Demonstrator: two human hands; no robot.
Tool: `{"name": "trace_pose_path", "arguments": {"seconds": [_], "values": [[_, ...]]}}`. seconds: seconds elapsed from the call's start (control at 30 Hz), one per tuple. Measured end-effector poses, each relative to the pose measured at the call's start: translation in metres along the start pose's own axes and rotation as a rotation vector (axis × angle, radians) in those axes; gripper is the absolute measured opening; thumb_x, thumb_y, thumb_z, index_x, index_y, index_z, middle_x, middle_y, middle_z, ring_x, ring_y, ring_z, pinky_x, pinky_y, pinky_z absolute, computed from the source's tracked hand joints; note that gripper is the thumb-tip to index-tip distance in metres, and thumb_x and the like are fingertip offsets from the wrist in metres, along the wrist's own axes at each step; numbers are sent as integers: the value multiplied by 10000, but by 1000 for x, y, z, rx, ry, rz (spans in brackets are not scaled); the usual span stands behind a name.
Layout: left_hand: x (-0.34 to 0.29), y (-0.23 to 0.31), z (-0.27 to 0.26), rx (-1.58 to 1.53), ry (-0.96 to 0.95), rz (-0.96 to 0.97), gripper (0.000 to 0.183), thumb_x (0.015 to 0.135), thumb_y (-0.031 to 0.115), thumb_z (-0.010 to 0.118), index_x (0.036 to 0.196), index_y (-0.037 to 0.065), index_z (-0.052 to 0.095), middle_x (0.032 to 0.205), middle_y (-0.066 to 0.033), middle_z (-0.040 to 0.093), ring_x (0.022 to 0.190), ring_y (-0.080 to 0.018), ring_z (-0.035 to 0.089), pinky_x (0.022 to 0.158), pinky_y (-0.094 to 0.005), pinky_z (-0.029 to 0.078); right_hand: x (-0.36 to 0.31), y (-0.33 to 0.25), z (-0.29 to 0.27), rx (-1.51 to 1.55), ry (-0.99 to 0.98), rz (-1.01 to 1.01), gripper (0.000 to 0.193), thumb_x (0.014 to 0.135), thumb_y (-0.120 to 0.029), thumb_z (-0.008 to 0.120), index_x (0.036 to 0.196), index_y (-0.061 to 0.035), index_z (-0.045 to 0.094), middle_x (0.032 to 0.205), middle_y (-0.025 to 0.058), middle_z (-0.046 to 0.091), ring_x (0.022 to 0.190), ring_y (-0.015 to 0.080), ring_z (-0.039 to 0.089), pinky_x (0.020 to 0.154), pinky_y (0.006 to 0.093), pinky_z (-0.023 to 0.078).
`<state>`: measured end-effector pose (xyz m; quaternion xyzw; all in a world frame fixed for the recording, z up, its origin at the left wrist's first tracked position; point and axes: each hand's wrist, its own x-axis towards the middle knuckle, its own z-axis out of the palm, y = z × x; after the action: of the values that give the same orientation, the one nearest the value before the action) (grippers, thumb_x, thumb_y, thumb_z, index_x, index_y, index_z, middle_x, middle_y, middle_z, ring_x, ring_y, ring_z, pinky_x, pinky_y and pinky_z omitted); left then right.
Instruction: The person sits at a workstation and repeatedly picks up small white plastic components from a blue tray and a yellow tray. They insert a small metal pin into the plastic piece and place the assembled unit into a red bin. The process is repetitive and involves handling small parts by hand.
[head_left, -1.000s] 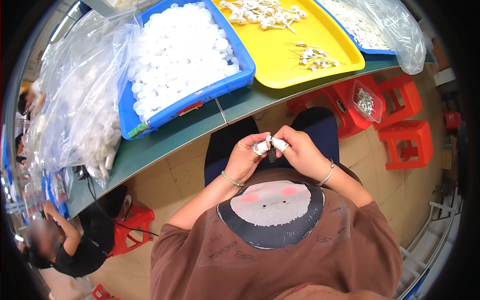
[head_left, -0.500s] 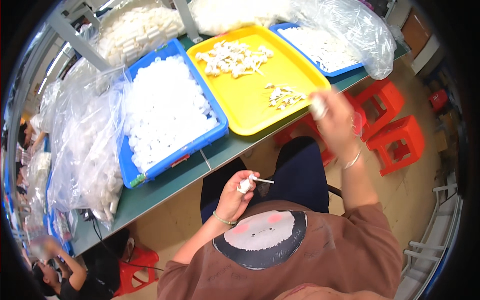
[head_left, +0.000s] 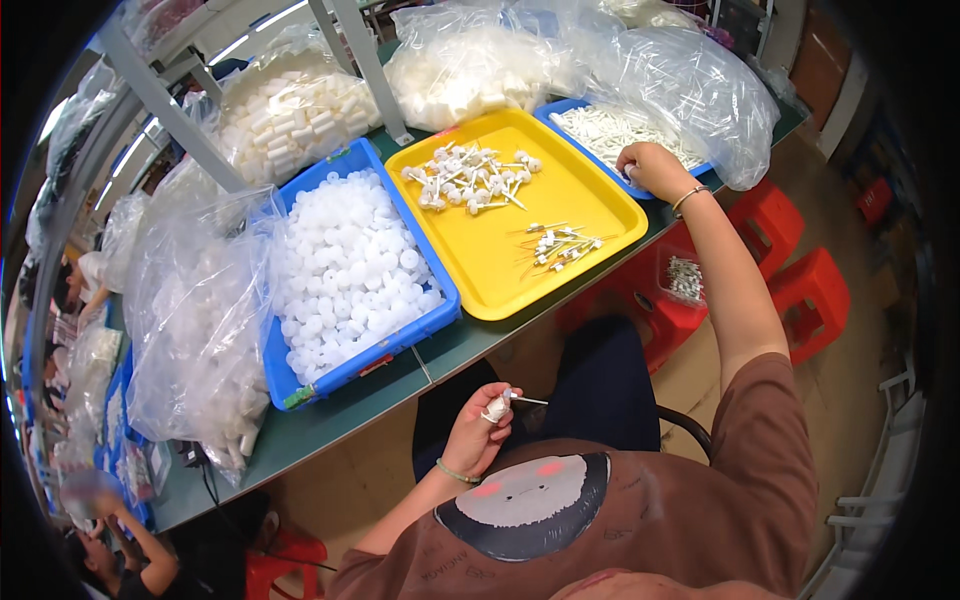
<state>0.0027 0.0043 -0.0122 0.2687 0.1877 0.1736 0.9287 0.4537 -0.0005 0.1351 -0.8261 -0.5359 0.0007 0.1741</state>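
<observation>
Blue tray (head_left: 580, 148) w/ white sticks (head_left: 618, 130) part-hidden by R hand (head_left: 655, 172), grip unclear.

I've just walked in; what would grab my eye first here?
Probably the bright yellow tray mid-table, with two groups of small white-headed pieces. To its left, a blue bin brims with round white pieces. The right hand is at another blue tray, far right, while the left hand holds a thin white stick.
</observation>
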Motion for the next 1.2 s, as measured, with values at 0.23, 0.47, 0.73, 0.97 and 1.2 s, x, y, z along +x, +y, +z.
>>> {"name": "trace_pose_path", "arguments": {"seconds": [0.23,0.47,0.73,0.97,1.2], "values": [[0,-2,0,-37,51,16,199,914,72,558,1112,92,559,1076,-32,599,664,-54,397,524,-153,328,-5,-6,-2,220,-42,-85,236,774,-46,584,989,-27,678,895,157,682,828,244,649,762,325,503],[-4,3,6,-48,15,32,180,913,86,567,1091,101,548,1076,-26,598,667,-50,410,523,-151,335,-6,-18,-10,27,37,8,125,722,-28,618,837,-26,665,855,158,661,833,273,642,738,341,500],[-4,11,12,-42,-35,60,173,919,93,556,1089,116,530,1086,-34,593,658,-42,419,502,-143,323,-33,-24,-13,280,365,-63,182,754,-33,596,931,-23,640,855,104,603,716,197,576,683,299,476],[-7,12,18,-104,-17,168,179,928,128,568,1098,127,512,1089,-23,593,638,-42,400,495,-147,325,-178,-171,40,586,72,-541,206,748,26,635,946,-30,641,845,86,585,774,210,602,663,291,482],[-9,13,11,-107,17,291,208,922,137,584,1123,127,530,1120,-37,585,659,-45,421,505,-154,341,-212,-190,90,772,-17,-351,315,714,39,629,1017,-38,663,836,92,567,731,215,578,642,293,467]]}}
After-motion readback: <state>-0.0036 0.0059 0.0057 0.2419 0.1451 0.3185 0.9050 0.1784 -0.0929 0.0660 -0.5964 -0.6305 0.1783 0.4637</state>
